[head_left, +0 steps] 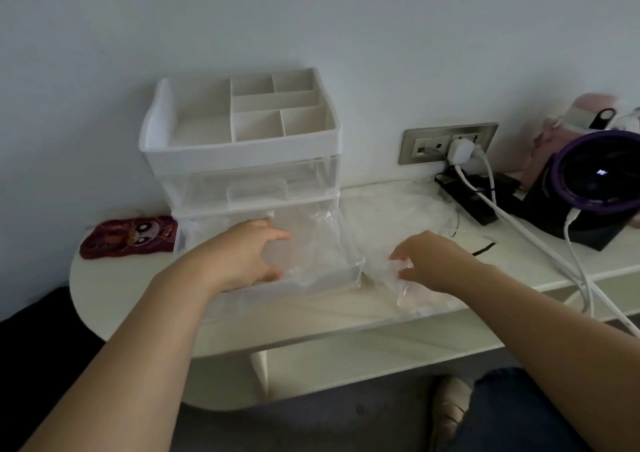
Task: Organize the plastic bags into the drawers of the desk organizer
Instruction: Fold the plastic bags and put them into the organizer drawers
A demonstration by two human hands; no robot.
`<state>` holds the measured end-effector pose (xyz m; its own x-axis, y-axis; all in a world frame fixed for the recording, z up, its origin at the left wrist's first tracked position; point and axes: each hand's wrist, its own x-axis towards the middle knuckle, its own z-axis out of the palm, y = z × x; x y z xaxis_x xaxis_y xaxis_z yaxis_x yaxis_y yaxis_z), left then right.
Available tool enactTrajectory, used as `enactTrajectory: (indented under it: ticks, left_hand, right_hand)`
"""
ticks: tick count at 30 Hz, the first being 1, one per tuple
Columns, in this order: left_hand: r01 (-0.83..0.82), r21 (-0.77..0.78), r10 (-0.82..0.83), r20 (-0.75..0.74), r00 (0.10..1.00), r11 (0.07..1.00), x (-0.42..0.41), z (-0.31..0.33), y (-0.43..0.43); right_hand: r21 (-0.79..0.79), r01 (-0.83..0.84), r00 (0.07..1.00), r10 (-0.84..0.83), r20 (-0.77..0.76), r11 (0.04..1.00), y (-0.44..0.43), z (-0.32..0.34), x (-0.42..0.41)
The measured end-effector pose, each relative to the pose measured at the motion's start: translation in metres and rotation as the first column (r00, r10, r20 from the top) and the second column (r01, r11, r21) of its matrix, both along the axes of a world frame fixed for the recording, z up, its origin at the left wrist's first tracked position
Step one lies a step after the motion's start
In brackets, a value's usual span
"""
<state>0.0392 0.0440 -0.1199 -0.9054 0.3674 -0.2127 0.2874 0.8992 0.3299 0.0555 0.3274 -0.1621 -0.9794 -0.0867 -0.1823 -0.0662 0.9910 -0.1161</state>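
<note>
A white desk organizer (242, 150) with a divided top tray stands against the wall. Its upper clear drawer (256, 188) is closed. The lower clear drawer (322, 275) is pulled out toward me, with a clear plastic bag (311, 236) lying inside. My left hand (247, 254) reaches into that drawer, its fingers curved over the plastic. To the right of the drawer, my right hand (427, 261) pinches the edge of another clear plastic bag (415, 292) lying on the desk. More clear plastic (398, 209) lies farther back.
A dark red cartoon pouch (130, 236) lies left of the organizer. At the right are a wall socket (448, 141) with a white plug, white cables (540, 243), a black power strip (467, 198), a purple round device (599, 171) and a pink bottle (568, 129).
</note>
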Motion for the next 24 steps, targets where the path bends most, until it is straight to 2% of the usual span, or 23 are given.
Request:
enactTrajectory:
  ticks: [5,11,13,14,15,17,19,20,21,22,24]
  left_hand:
    - [0.008,0.149,0.016,-0.16,0.987,0.989,0.016,0.011,-0.004]
    - [0.073,0.298,0.037,-0.346,0.938,0.952,0.037,0.016,0.003]
    - [0.09,0.379,0.063,-0.372,0.926,0.921,0.045,0.021,0.01]
    - [0.095,0.431,0.074,-0.359,0.93,0.897,0.05,0.024,0.014]
    - [0.097,0.494,0.08,-0.325,0.943,0.864,0.055,0.026,0.019]
    - [0.078,0.638,0.046,-0.176,0.983,0.766,0.065,0.031,0.028]
    - [0.015,0.791,-0.051,0.021,0.998,0.612,0.072,0.033,0.035]
    - [-0.034,0.848,-0.1,0.102,0.99,0.529,0.072,0.034,0.036]
    - [-0.087,0.886,-0.146,0.171,0.974,0.456,0.071,0.033,0.035]
    - [-0.147,0.915,-0.194,0.233,0.953,0.376,0.07,0.034,0.033]
    - [-0.244,0.946,-0.282,0.299,0.911,0.214,0.064,0.036,0.027]
  right_hand:
    - [0.0,0.003,1.0,-0.003,-0.026,1.0,-0.001,0.004,0.008]
    - [0.011,-0.018,0.999,0.017,0.05,1.0,0.001,0.026,0.024]
    - [-0.129,0.021,1.0,-0.02,0.013,0.991,0.003,0.044,0.034]
    - [-0.268,0.061,0.998,-0.067,-0.013,0.962,0.003,0.052,0.039]
    - [-0.43,0.095,0.992,-0.123,-0.038,0.898,0.0,0.06,0.044]
    - [-0.747,0.135,0.977,-0.212,-0.008,0.65,-0.014,0.071,0.053]
    - [-0.928,0.116,0.967,-0.252,0.024,0.354,-0.032,0.078,0.06]
    - [-0.962,0.085,0.961,-0.275,0.011,0.259,-0.043,0.081,0.062]
    - [-0.972,0.042,0.955,-0.294,-0.029,0.229,-0.053,0.083,0.064]
    - [-0.967,-0.009,0.949,-0.304,-0.088,0.255,-0.064,0.084,0.064]
    - [-0.922,-0.107,0.918,-0.319,-0.235,0.372,-0.085,0.087,0.062]
